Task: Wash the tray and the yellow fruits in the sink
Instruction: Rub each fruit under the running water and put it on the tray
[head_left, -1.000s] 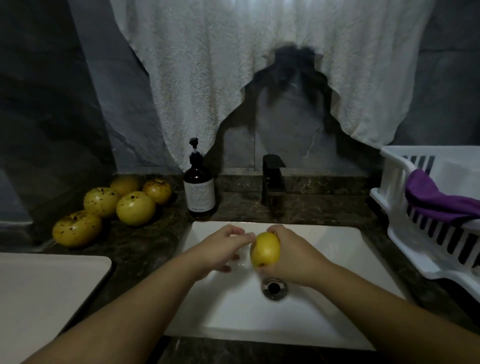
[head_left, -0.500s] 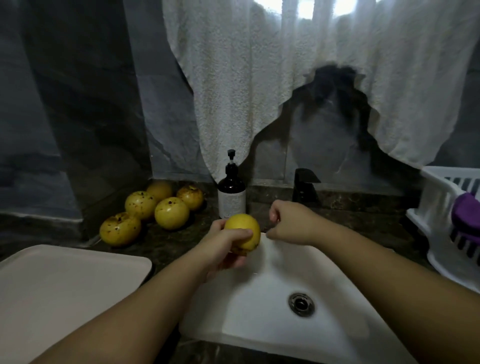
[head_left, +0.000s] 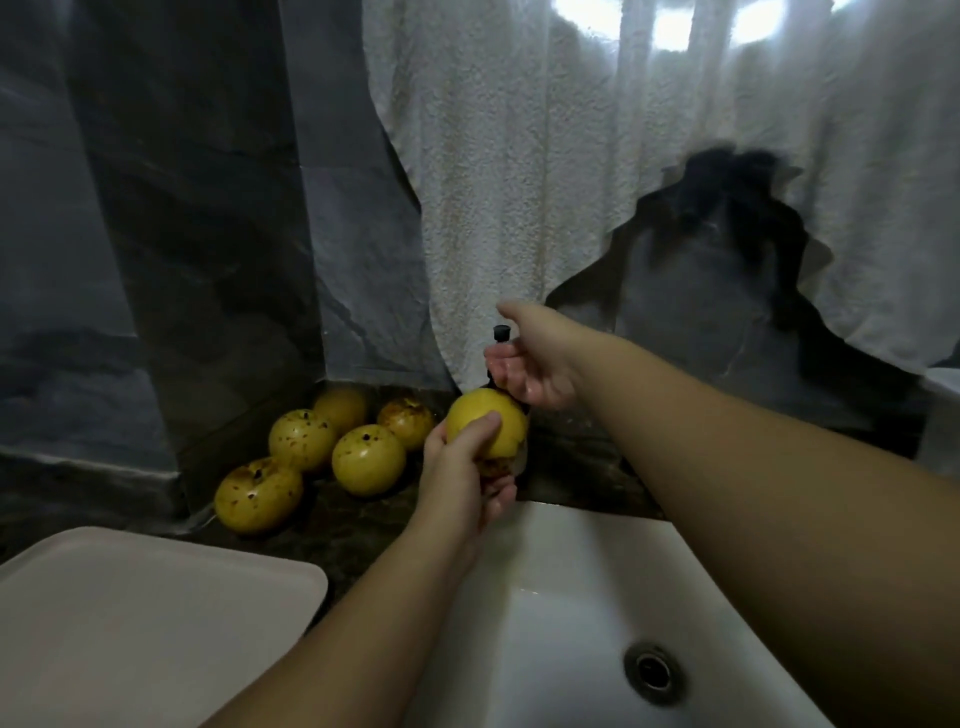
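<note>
Left hand (head_left: 462, 467): grip clamped on one yellow fruit (head_left: 488, 423), fingers and thumb curled round it, held above the rear left corner of the white sink (head_left: 561, 597). Right hand (head_left: 535, 364): reaches to the pump bottle (head_left: 501, 335) behind the fruit; fingers curl beside the pump neck, thumb raised above the pump head; firm grip on the bottle cannot be told. Most of the bottle is hidden by the fruit and hand.

Five more yellow fruits (head_left: 311, 457), brown-spotted, lie grouped on the dark surface (head_left: 343, 525) left of the sink, near the wall corner. The pale tray (head_left: 156, 623) rests flat on the surface, just left of the sink. The drain (head_left: 653, 670) shows in the basin floor. A white towel (head_left: 571, 156) hangs behind
</note>
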